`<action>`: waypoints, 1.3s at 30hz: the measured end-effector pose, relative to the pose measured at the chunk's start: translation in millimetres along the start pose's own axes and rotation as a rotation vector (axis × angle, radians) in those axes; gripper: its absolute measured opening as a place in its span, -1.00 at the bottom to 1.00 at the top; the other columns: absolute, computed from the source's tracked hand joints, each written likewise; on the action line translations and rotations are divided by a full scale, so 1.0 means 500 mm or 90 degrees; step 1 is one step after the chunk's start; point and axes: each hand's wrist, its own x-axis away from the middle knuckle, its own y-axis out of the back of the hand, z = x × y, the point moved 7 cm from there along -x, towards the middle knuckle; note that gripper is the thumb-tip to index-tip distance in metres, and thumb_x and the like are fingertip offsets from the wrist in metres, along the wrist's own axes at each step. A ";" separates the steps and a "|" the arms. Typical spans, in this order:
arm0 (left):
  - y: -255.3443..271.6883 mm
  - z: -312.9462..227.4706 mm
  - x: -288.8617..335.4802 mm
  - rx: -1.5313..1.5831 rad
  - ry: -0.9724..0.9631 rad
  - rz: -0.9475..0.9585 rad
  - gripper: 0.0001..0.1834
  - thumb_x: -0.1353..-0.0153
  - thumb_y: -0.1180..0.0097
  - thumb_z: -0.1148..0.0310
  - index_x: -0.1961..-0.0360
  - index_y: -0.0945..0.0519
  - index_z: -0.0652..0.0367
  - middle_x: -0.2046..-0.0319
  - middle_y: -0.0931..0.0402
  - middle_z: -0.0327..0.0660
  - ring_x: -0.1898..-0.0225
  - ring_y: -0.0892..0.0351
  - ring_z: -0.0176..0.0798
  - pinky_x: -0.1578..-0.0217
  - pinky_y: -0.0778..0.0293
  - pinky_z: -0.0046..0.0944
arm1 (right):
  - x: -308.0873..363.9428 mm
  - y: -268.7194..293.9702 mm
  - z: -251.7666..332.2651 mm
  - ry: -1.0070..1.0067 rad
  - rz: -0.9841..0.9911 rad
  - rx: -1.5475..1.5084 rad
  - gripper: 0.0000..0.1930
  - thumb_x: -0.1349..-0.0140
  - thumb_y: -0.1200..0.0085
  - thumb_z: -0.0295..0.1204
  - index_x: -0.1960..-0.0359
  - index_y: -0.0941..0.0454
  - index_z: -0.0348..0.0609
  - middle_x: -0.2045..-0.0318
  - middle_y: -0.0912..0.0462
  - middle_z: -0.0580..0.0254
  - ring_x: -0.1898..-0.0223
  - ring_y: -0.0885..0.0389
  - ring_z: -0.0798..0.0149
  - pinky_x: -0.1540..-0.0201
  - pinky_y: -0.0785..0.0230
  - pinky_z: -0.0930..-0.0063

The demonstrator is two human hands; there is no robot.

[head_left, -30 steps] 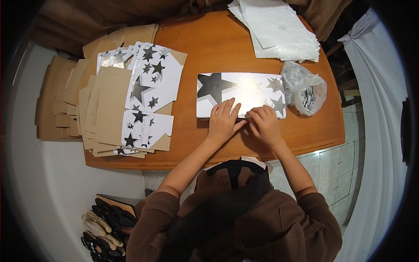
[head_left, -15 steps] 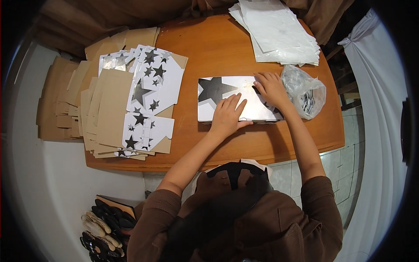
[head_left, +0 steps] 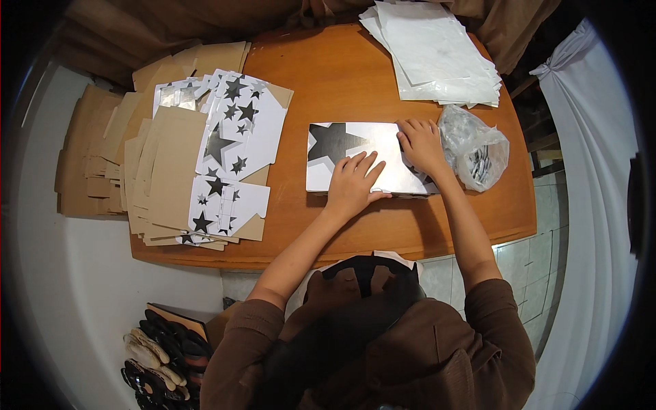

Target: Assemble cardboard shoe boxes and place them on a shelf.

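A closed white cardboard box [head_left: 385,140] with a large dark star on its lid lies on the table in front of me. My left hand [head_left: 352,186] rests on the lid near its front edge, fingers spread and flat, the thumb along that edge. At the box's right end, my right hand [head_left: 421,149] lies over the lid with its fingers stretched toward the far edge. Both hands touch the box without gripping it. A clear plastic bag [head_left: 478,147] with small dark and silvery items inside sits right beside my right hand.
On the wooden table [head_left: 321,75], flat star-printed cardboard blanks [head_left: 229,147] and plain brown cardboard pieces [head_left: 164,167] are piled at left. A stack of white sheets [head_left: 437,51] lies at the far right. Several shoes [head_left: 160,355] are on the floor at lower left.
The whole view has shifted slightly. Both hands stay on the box in nearly the same places, and the box remains closed.
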 end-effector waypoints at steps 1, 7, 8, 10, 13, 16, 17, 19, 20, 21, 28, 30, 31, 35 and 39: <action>0.000 0.002 -0.001 -0.003 -0.005 0.005 -0.28 0.22 -0.29 -0.10 0.03 -0.52 0.09 -0.04 -0.43 -0.14 -0.09 -0.35 -0.10 -0.05 -0.23 -0.06 | -0.001 0.000 -0.001 -0.007 0.008 -0.006 -0.71 -0.26 0.11 -0.28 0.03 -0.47 -0.04 0.12 -0.54 0.21 0.01 -0.43 0.11 -0.16 -0.08 -0.03; 0.051 0.104 -0.002 -0.093 0.027 -0.036 -0.19 0.24 -0.30 -0.09 -0.12 -0.42 -0.10 -0.19 -0.21 -0.07 -0.22 -0.17 0.01 -0.16 -0.14 0.05 | 0.035 0.030 -0.012 -0.077 0.040 -0.057 -0.70 -0.22 0.05 -0.27 0.12 -0.46 -0.19 0.20 -0.52 0.01 0.16 -0.49 -0.04 0.09 -0.31 0.05; 0.068 0.121 -0.005 -0.108 0.026 -0.055 -0.18 0.24 -0.30 -0.10 -0.13 -0.41 -0.12 -0.19 -0.20 -0.07 -0.24 -0.13 0.00 -0.18 -0.12 0.05 | 0.049 0.031 -0.003 -0.075 0.039 -0.058 -0.70 -0.22 0.05 -0.27 0.12 -0.46 -0.19 0.20 -0.52 0.01 0.16 -0.49 -0.04 0.09 -0.31 0.05; 0.073 0.150 -0.001 -0.116 0.033 -0.052 -0.23 0.21 -0.31 -0.08 -0.10 -0.45 -0.12 -0.21 -0.20 -0.08 -0.24 -0.12 0.03 -0.21 -0.08 0.11 | 0.079 0.033 0.004 -0.129 0.048 -0.075 -0.69 -0.21 0.02 -0.26 0.16 -0.43 -0.27 0.24 -0.50 -0.10 0.18 -0.48 -0.12 0.17 -0.37 0.08; 0.060 0.167 0.014 -0.188 0.020 -0.022 -0.39 0.12 -0.27 -0.04 -0.02 -0.52 -0.10 -0.21 -0.21 -0.16 -0.23 -0.13 0.03 -0.21 -0.08 0.10 | 0.120 0.028 0.014 -0.189 0.087 -0.125 -0.63 -0.22 0.01 -0.20 0.17 -0.40 -0.31 0.30 -0.53 -0.18 0.25 -0.52 -0.16 0.23 -0.38 0.06; 0.055 0.182 0.044 -0.210 0.043 -0.031 -0.48 0.01 -0.25 0.13 -0.03 -0.50 -0.05 -0.20 -0.22 -0.13 -0.23 -0.14 0.01 -0.21 -0.08 0.09 | 0.155 0.033 0.042 -0.262 0.135 -0.202 -0.59 -0.24 0.03 -0.14 0.16 -0.40 -0.32 0.38 -0.59 -0.19 0.33 -0.58 -0.14 0.25 -0.40 0.12; 0.051 0.179 0.061 -0.214 0.047 -0.031 -0.48 0.01 -0.25 0.13 -0.03 -0.50 -0.05 -0.20 -0.22 -0.13 -0.23 -0.14 0.01 -0.21 -0.08 0.09 | 0.167 0.025 0.049 -0.286 0.140 -0.285 -0.58 -0.25 0.05 -0.13 0.15 -0.40 -0.33 0.40 -0.59 -0.17 0.34 -0.59 -0.11 0.26 -0.40 0.14; 0.023 0.163 0.081 -0.137 0.124 0.043 -0.43 -0.04 -0.17 0.34 -0.13 -0.39 0.07 -0.22 -0.19 -0.07 -0.25 -0.12 0.04 -0.23 -0.07 0.09 | 0.203 -0.010 0.023 -0.288 0.100 -0.378 -0.54 -0.32 0.13 -0.14 0.01 -0.36 -0.35 0.31 -0.60 -0.14 0.32 -0.61 0.03 0.30 -0.41 0.19; 0.021 0.148 0.094 -0.135 0.120 0.042 -0.43 -0.04 -0.17 0.34 -0.13 -0.39 0.07 -0.22 -0.19 -0.07 -0.25 -0.12 0.04 -0.23 -0.07 0.09 | 0.225 -0.047 0.005 -0.291 0.097 -0.376 -0.54 -0.32 0.13 -0.14 0.01 -0.36 -0.35 0.31 -0.60 -0.14 0.32 -0.61 0.03 0.30 -0.41 0.19; 0.011 0.135 0.116 -0.075 0.123 0.096 -0.39 -0.04 -0.11 0.39 -0.18 -0.32 0.13 -0.22 -0.17 -0.06 -0.25 -0.12 0.04 -0.24 -0.06 0.08 | 0.237 -0.066 0.000 -0.243 0.024 -0.474 -0.52 -0.34 0.16 -0.16 -0.11 -0.26 -0.33 0.18 -0.55 -0.14 0.27 -0.60 0.08 0.24 -0.42 0.23; 0.002 0.072 0.234 0.036 0.140 0.270 0.03 0.06 -0.23 0.32 -0.35 0.14 0.30 -0.37 0.19 0.06 -0.37 0.12 0.10 -0.32 0.07 0.04 | 0.273 -0.050 0.117 -0.227 0.060 -0.705 -0.31 -0.39 0.27 -0.25 -0.38 0.35 -0.24 -0.37 0.12 -0.09 -0.36 0.04 0.10 -0.34 0.18 0.37; 0.011 0.060 0.228 0.098 0.173 0.261 0.15 0.10 -0.31 0.26 -0.35 0.23 0.34 -0.38 0.27 0.07 -0.38 0.16 0.10 -0.33 0.10 0.03 | 0.275 -0.028 0.127 -0.223 0.071 -0.735 -0.30 -0.39 0.27 -0.27 -0.37 0.38 -0.27 -0.39 0.26 -0.06 -0.41 0.30 0.13 -0.37 0.40 0.40; 0.023 0.056 0.216 0.125 0.155 0.222 0.25 0.17 -0.37 0.22 -0.34 0.30 0.38 -0.38 0.31 0.11 -0.38 0.17 0.10 -0.33 0.10 0.03 | 0.267 -0.007 0.131 -0.181 0.034 -0.738 -0.29 -0.38 0.25 -0.26 -0.38 0.36 -0.27 -0.39 0.24 -0.06 -0.41 0.28 0.12 -0.37 0.39 0.39; 0.081 0.020 0.160 0.162 0.082 0.074 0.38 0.28 -0.45 0.24 -0.33 0.40 0.37 -0.37 0.38 0.18 -0.38 0.18 0.15 -0.33 0.09 0.04 | 0.240 0.090 0.128 -0.057 -0.042 -0.727 -0.23 -0.31 0.11 -0.21 -0.38 0.27 -0.26 -0.39 0.19 -0.08 -0.41 0.24 0.06 -0.38 0.38 0.32; 0.152 -0.030 0.095 0.075 -0.093 -0.092 0.34 0.35 -0.44 0.32 -0.39 0.28 0.03 -0.38 0.34 0.14 -0.36 0.18 0.26 -0.29 0.06 0.20 | 0.197 0.187 0.121 0.115 -0.112 -0.523 -0.14 -0.11 -0.15 -0.12 -0.34 0.05 -0.24 -0.34 0.07 -0.15 -0.38 0.10 -0.10 -0.36 0.22 0.16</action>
